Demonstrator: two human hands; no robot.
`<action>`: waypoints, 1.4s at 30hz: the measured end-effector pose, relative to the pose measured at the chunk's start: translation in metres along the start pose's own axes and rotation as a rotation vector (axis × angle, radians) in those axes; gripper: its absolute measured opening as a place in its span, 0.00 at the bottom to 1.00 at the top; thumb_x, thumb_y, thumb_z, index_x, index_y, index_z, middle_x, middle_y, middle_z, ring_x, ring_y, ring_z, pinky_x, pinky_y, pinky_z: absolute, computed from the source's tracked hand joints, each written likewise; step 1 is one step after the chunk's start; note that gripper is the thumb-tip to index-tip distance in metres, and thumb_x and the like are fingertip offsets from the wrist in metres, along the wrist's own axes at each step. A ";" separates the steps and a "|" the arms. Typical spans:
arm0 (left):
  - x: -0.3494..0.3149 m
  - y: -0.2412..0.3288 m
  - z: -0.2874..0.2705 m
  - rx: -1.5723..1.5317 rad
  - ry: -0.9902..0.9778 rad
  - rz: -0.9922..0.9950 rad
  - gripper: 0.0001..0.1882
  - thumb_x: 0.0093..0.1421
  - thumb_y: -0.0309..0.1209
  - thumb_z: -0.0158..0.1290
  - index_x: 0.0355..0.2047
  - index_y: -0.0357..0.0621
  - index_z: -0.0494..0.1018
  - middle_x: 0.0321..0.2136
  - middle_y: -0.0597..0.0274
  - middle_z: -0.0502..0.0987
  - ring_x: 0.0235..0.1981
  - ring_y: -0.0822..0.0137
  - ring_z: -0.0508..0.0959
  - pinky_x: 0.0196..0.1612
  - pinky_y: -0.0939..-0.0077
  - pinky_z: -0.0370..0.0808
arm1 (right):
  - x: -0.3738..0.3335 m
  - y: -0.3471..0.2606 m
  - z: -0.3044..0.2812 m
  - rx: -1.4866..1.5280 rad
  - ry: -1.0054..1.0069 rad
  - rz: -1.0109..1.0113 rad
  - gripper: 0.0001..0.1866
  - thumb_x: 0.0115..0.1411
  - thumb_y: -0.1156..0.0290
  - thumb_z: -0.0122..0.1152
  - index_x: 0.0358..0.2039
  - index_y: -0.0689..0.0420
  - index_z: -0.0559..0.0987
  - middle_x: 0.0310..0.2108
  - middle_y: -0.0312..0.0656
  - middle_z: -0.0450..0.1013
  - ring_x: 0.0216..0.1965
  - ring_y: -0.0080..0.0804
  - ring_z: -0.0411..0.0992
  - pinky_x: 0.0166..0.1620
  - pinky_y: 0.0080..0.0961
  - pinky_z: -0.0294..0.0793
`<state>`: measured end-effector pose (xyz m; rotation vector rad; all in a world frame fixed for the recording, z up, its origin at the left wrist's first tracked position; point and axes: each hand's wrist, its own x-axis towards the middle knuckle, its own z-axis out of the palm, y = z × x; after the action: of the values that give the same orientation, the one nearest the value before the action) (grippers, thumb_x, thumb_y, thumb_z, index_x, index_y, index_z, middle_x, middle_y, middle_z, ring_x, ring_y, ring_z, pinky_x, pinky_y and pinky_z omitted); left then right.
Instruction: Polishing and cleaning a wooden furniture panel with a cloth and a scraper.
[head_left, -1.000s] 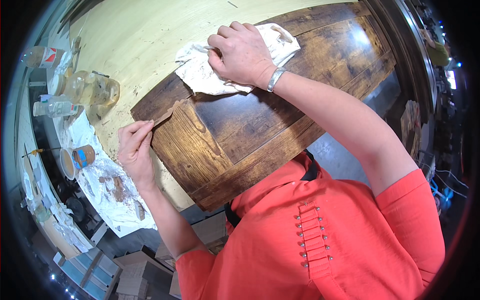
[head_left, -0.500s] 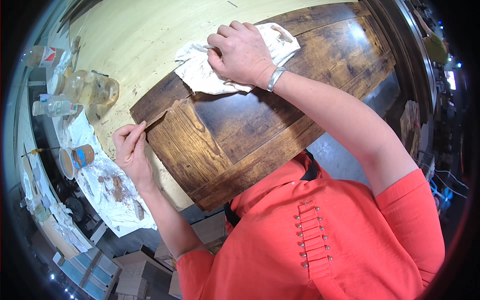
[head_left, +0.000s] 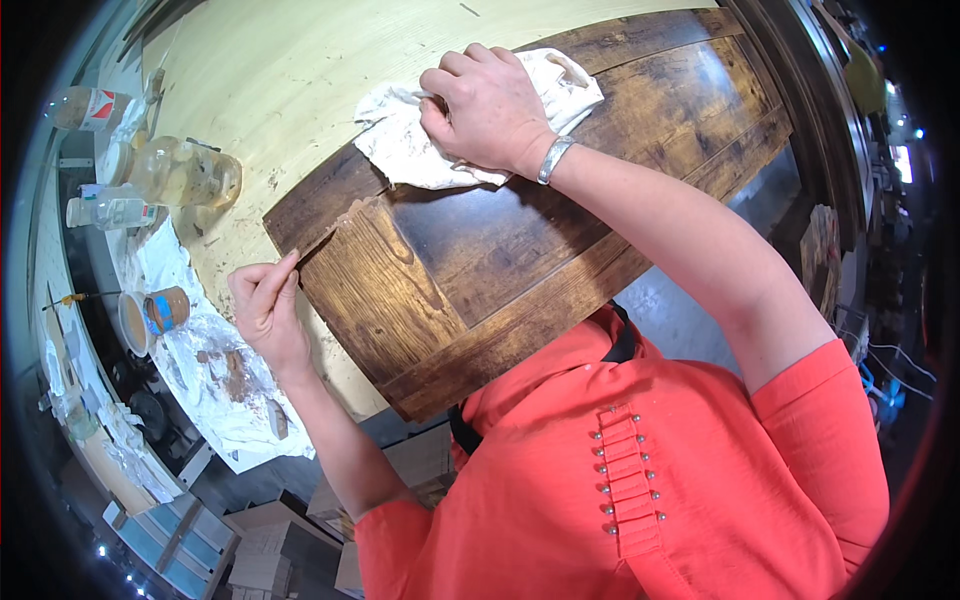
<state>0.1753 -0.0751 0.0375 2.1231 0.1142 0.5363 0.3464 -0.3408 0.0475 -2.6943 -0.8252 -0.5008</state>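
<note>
While palm-down, right grip point(head_left: 490, 108) on cloth point(head_left: 408, 148); left grip point(head_left: 268, 308) pinch-fingered

Jar point(head_left: 190, 172): large and see-through, over on the left, a small clear bottle point(head_left: 115, 210) just beside it
Labelled bottle point(head_left: 97, 108): red and white on its wrapper
White sheet point(head_left: 200, 390): smeared brown, a brown tub point(head_left: 175, 305) near its edge
Boxes point(head_left: 262, 572): brown, down low

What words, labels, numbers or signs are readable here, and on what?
None can be read clearly.
Red-and-white label on the brownish bottle: too small and blurred.
Small label on the clear bottle: too small.
Wooden panel and white cloth: no lettering visible.
</note>
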 end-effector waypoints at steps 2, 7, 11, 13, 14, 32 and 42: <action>0.001 0.000 0.001 -0.006 0.014 0.008 0.12 0.52 0.17 0.60 0.37 0.41 0.83 0.29 0.68 0.68 0.34 0.72 0.68 0.38 0.82 0.66 | 0.000 0.000 0.000 -0.003 -0.002 0.000 0.08 0.55 0.63 0.57 0.28 0.52 0.80 0.29 0.38 0.74 0.36 0.35 0.72 0.47 0.34 0.70; 0.008 0.005 0.005 0.028 -0.009 0.010 0.11 0.51 0.17 0.61 0.36 0.41 0.83 0.27 0.68 0.69 0.34 0.72 0.68 0.39 0.82 0.66 | 0.000 0.001 0.001 -0.006 0.008 0.001 0.08 0.55 0.62 0.57 0.29 0.52 0.80 0.28 0.37 0.73 0.36 0.35 0.72 0.47 0.34 0.70; 0.003 0.003 0.004 0.020 -0.002 0.024 0.11 0.51 0.17 0.61 0.35 0.41 0.83 0.27 0.68 0.70 0.34 0.71 0.68 0.38 0.82 0.66 | 0.001 0.000 -0.001 0.004 0.003 -0.002 0.08 0.55 0.62 0.56 0.29 0.52 0.80 0.28 0.37 0.73 0.36 0.35 0.72 0.47 0.34 0.70; 0.005 0.006 0.007 -0.060 0.052 -0.030 0.11 0.50 0.17 0.61 0.35 0.41 0.84 0.26 0.68 0.70 0.34 0.71 0.68 0.38 0.82 0.66 | 0.001 -0.001 -0.001 0.000 0.002 -0.007 0.09 0.55 0.62 0.56 0.29 0.52 0.80 0.28 0.37 0.73 0.36 0.35 0.72 0.48 0.34 0.70; 0.006 0.007 0.008 -0.059 0.053 -0.032 0.11 0.50 0.17 0.61 0.35 0.41 0.84 0.26 0.68 0.70 0.34 0.71 0.68 0.38 0.82 0.66 | 0.001 -0.001 -0.001 0.001 0.001 -0.008 0.09 0.55 0.62 0.56 0.29 0.52 0.80 0.28 0.37 0.73 0.36 0.35 0.72 0.48 0.34 0.70; -0.004 -0.005 -0.004 -0.123 0.049 -0.091 0.12 0.53 0.16 0.60 0.38 0.39 0.83 0.29 0.69 0.67 0.33 0.74 0.68 0.36 0.84 0.65 | 0.001 -0.001 -0.001 -0.021 -0.027 0.003 0.09 0.55 0.62 0.56 0.30 0.52 0.80 0.29 0.37 0.74 0.37 0.35 0.72 0.48 0.34 0.70; -0.004 -0.006 -0.008 -0.077 0.026 -0.058 0.11 0.53 0.17 0.60 0.38 0.39 0.83 0.28 0.69 0.67 0.31 0.74 0.68 0.35 0.84 0.64 | 0.001 -0.001 -0.001 -0.024 -0.018 -0.001 0.09 0.55 0.62 0.56 0.30 0.52 0.80 0.29 0.37 0.74 0.36 0.34 0.72 0.48 0.33 0.70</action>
<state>0.1693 -0.0669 0.0352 2.0324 0.1670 0.5256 0.3465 -0.3402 0.0488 -2.7246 -0.8300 -0.4902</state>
